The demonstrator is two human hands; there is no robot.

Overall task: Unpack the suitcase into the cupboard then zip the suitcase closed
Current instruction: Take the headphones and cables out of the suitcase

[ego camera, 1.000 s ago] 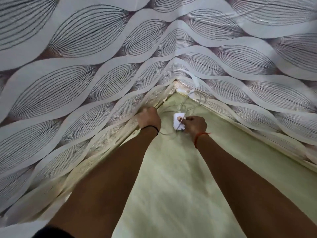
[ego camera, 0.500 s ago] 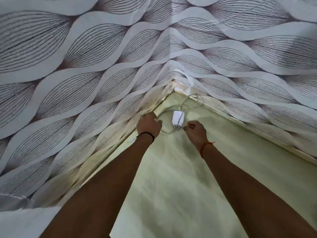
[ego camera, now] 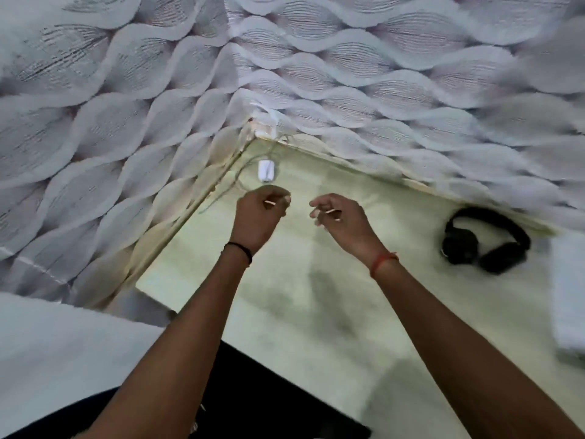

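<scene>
The cupboard shelf (ego camera: 316,296) is my landmark: a pale green floor boxed in by leaf-patterned walls (ego camera: 126,137) at the back and on my left. The biggest risk I see is the suitcase, which is out of view, so turning back to it blind I could clip the shelf's front edge with a forearm. Next is the black pair of headphones (ego camera: 486,240) lying toward the shelf's right rear, well clear of my arms but in the sweep of the next load; something pale and blurred sits at the far right edge, and I cannot tell what it is. Smallest is the white charger (ego camera: 266,170) in the shelf's back left corner, its thin cable (ego camera: 235,182) looping loose just beyond my left hand (ego camera: 258,217); a fingertip could snag it and drag the charger out. Both hands hover above the shelf, my right hand (ego camera: 340,218) included, fingers loosely curled and holding nothing.
</scene>
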